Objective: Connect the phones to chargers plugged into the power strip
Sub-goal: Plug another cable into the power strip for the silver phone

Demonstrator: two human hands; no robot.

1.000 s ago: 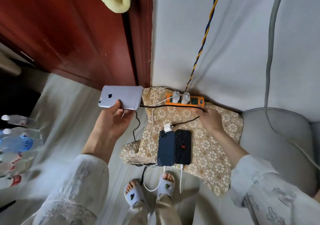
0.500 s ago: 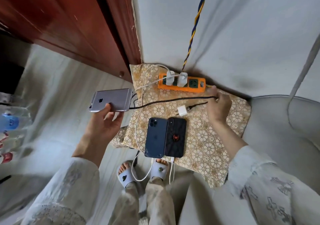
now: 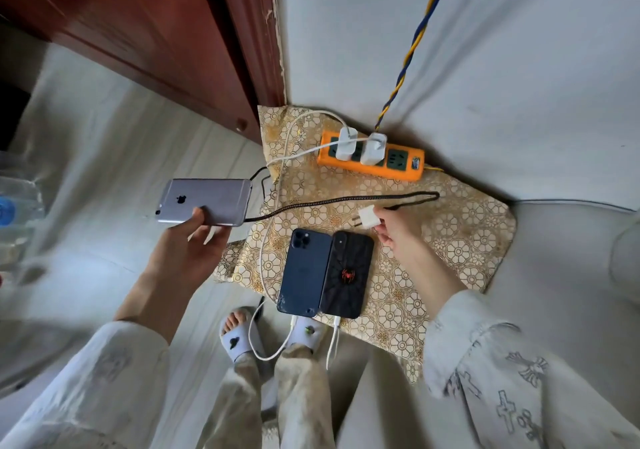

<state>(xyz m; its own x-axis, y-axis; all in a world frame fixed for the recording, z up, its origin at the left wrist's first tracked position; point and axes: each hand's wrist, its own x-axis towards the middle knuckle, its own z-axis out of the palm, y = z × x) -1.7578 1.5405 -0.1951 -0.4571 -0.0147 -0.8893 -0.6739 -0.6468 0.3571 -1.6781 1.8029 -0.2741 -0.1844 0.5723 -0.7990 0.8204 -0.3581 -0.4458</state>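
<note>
So two of the three are basically sorted: the dark blue phone (image 3: 304, 273) and the black phone with a red spider on its back (image 3: 347, 274) lie face down, touching side by side near the front edge of the gold floral cushion (image 3: 460, 240), each with a white cable in its bottom end. Two white charger bricks (image 3: 347, 143) sit in the orange power strip (image 3: 372, 159) along the cushion's back edge, by the wall.

What's left looks like the third one. The left hand (image 3: 188, 244) holds the silver phone (image 3: 204, 202) off the cushion's left edge, above the floor, with a black braided cable (image 3: 343, 200) apparently already in it. The right hand (image 3: 398, 228) pinches a small white plug adapter (image 3: 367, 218) at the cable's other end, just above the two phones, not plugged in yet.

Room-wise, the strip has one free socket at its right end, beside the second brick, and open cushion lies between the adapter and the strip. The braided loop crosses that path though, so it could snag.
</note>
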